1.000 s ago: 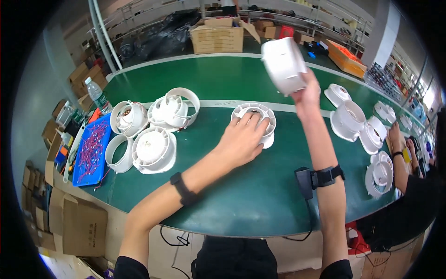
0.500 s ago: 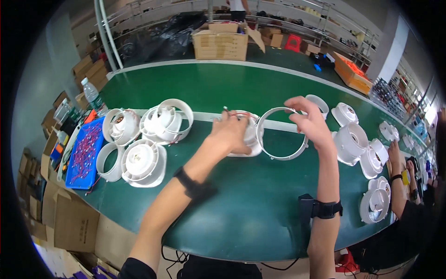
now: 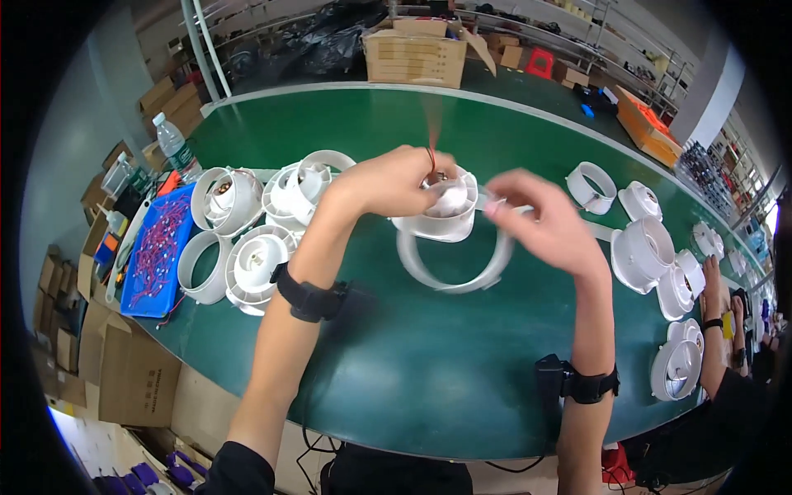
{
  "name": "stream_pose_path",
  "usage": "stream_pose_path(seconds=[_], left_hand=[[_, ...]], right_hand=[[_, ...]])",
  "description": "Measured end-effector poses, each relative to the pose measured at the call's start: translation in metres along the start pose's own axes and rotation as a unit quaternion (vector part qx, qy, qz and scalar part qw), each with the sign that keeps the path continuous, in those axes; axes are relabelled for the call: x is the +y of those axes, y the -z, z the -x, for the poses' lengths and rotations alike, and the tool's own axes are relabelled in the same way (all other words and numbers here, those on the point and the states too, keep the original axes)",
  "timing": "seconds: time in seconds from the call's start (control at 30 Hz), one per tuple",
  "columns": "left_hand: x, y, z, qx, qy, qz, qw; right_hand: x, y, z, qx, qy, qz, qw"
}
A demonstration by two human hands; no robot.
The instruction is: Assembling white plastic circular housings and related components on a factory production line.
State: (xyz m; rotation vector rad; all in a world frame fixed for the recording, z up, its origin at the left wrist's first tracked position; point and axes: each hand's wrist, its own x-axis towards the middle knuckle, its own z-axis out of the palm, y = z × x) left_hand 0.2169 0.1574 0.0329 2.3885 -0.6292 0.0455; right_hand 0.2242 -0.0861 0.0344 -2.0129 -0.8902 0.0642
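A white plastic ring [image 3: 456,288] hangs tilted in front of a white fan housing [image 3: 452,227] at the middle of the table. My right hand [image 3: 544,223] is closed on the ring's right side, thumb and fingers at its rim; motion blurs it a little. Over the housing, my left hand [image 3: 396,183] pinches thin red wires [image 3: 432,153], whose free ends stand up blurred above the fingers. Those fingers hide part of the housing's centre and the ring's far edge. Whether the ring touches the housing, I cannot tell.
To the left are several white fan housings [image 3: 257,262], a loose ring [image 3: 205,268], a blue tray [image 3: 155,256] of red wires and a water bottle [image 3: 175,147]. More housings [image 3: 642,252] and a ring [image 3: 591,188] stand right, near a co-worker's arm [image 3: 711,330].
My left hand has gone from resting flat on the housing to lifting its red wires. My right hand has brought the ring left and down, against the housing's front.
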Motion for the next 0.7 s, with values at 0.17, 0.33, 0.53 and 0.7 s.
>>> stream_pose_path(seconds=[0.17, 0.33, 0.53, 0.7], left_hand=[[-0.017, -0.002, 0.015, -0.172, 0.208, -0.101, 0.957], [-0.027, 0.025, 0.028, -0.061, 0.069, -0.131, 0.987], [-0.020, 0.022, 0.015, 0.155, 0.215, 0.026, 0.964], [-0.050, -0.002, -0.011, 0.147, 0.198, -0.126, 0.961]], right_hand=[[0.023, -0.028, -0.006, -0.061, -0.065, 0.050, 0.995], [0.066, -0.063, -0.008, 0.053, -0.105, -0.034, 0.992], [0.088, -0.068, -0.010, 0.024, -0.065, -0.004, 0.998], [0.099, -0.049, 0.000, -0.006, -0.142, -0.181, 0.973]])
